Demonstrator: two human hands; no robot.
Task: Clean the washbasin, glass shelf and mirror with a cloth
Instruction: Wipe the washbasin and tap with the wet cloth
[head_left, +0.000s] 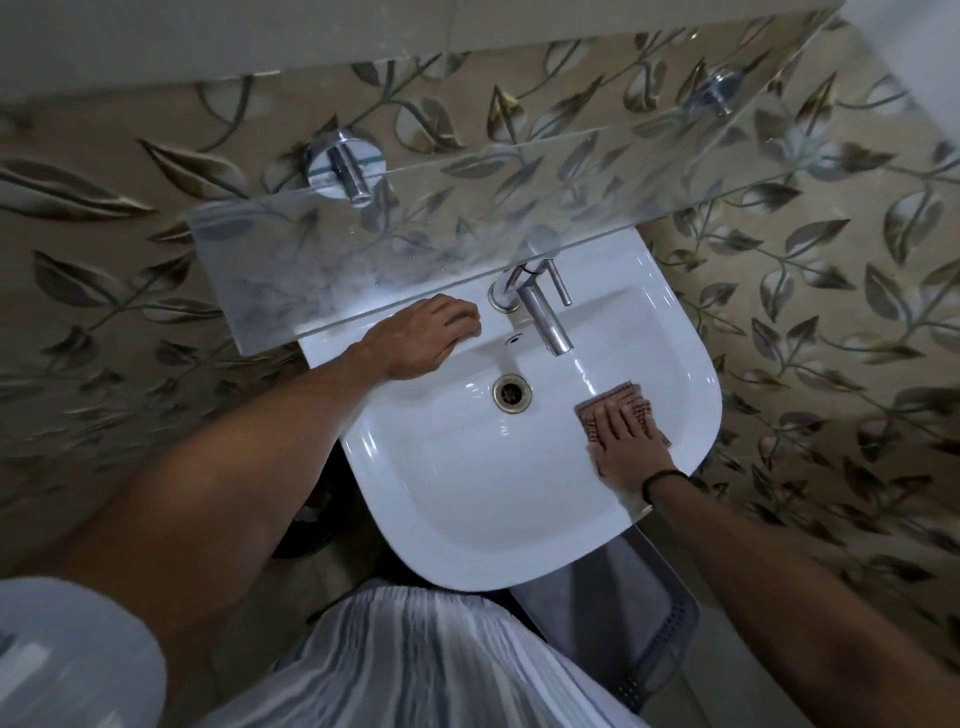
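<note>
Two grips are seen at the white washbasin (467, 493). The checked cloth (626, 391) is pressed flat on the bowl's right inner wall by the right grip (631, 441), fingers straight. The left grip (431, 335), fingers loosely bent and holding nothing, is rested on the back rim beside the tap (545, 317).

White washbasin, checked cloth and clear glass shelf, seen from above.
The washbasin (467, 493) is glossy white, with a rounded front edge and a deep bowl. The cloth (621, 396) is small and folded, pinkish with a dark red check; it lies flat on the right inner slope of the bowl, mostly covered by the right hand (631, 441), which presses on it with straight fingers. The glass shelf (363, 249) is fixed to the wall above the basin's back edge, and its left part looks cloudy.
</note>
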